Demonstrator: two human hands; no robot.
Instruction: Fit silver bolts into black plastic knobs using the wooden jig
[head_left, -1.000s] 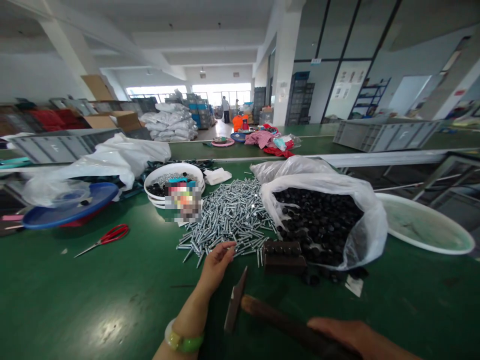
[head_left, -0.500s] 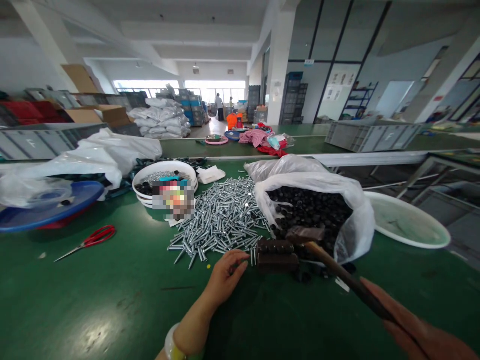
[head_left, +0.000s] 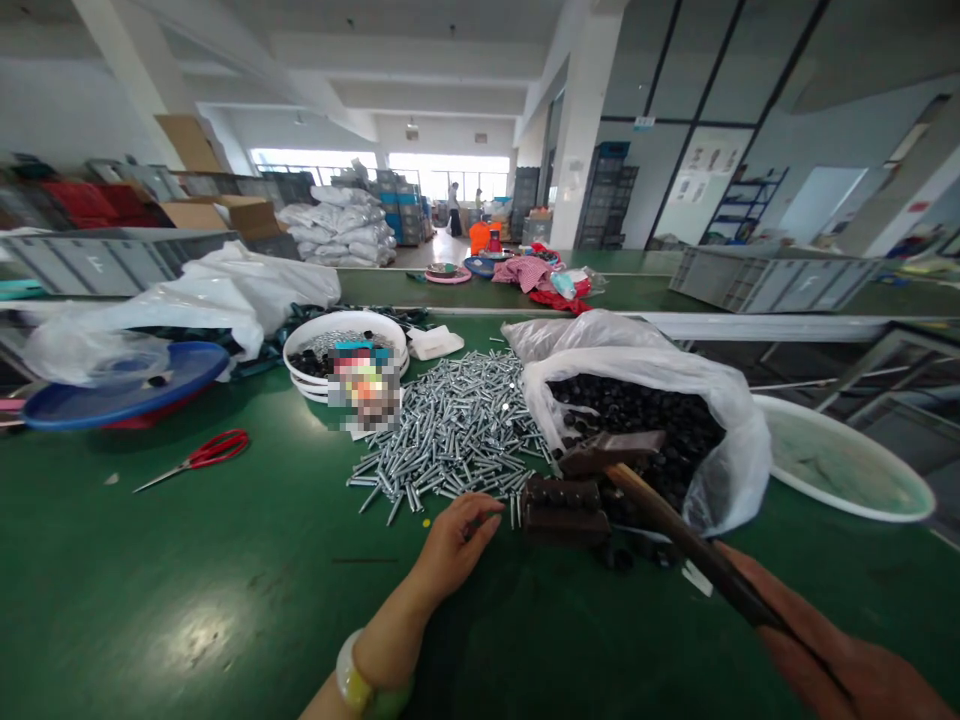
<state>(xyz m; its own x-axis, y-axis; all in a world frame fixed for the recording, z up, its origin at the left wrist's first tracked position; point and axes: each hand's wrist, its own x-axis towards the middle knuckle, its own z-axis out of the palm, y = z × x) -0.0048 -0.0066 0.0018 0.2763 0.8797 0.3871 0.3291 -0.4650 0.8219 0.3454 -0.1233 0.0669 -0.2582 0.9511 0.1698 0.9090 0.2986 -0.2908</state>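
My right hand (head_left: 832, 640), partly blurred at the lower right, grips the dark wooden handle of a hammer (head_left: 675, 530). The hammer's head is over a dark brown metal block (head_left: 566, 512), in front of the bag's mouth. A row of dark round pieces lies along the block's top. My left hand (head_left: 459, 545) is just left of the block, fingers loosely bent, thumb and forefinger apart. Its fingertips are close to a couple of screws (head_left: 515, 510) at the block's left end; contact is unclear. Behind it spreads a heap of silver screws (head_left: 457, 430).
A white bag (head_left: 731, 430) of small black parts (head_left: 652, 400) lies open behind the block. Red-handled scissors (head_left: 217, 449), white bowls (head_left: 300, 385) and a blue tray (head_left: 82, 400) are to the left. A white round tray (head_left: 892, 508) is right, on the green table (head_left: 247, 620).
The hammer head has risen slightly above the block. The view has shifted, so the scene sits further right. My left hand keeps its place beside the block.
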